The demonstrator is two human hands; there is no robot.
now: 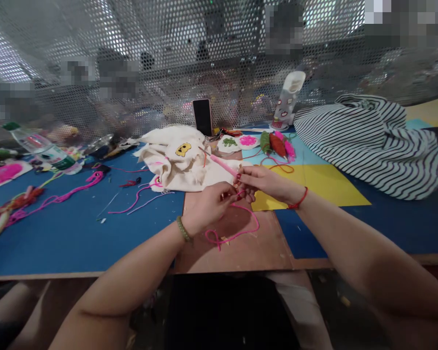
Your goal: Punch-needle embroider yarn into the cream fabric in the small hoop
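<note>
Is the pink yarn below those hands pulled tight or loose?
Loose: the pink yarn bends in a wide curve and makes a small loop over the brown board.

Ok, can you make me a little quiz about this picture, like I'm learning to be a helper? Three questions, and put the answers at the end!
1. What colour is the handle of the thin tool in the right hand?
2. True or false: the phone stands upright behind the white cloth.
3. What is worn on the wrist of the left hand?
A) a red string
B) a green bracelet
C) a watch

Key:
1. Pink.
2. True.
3. B.
</note>
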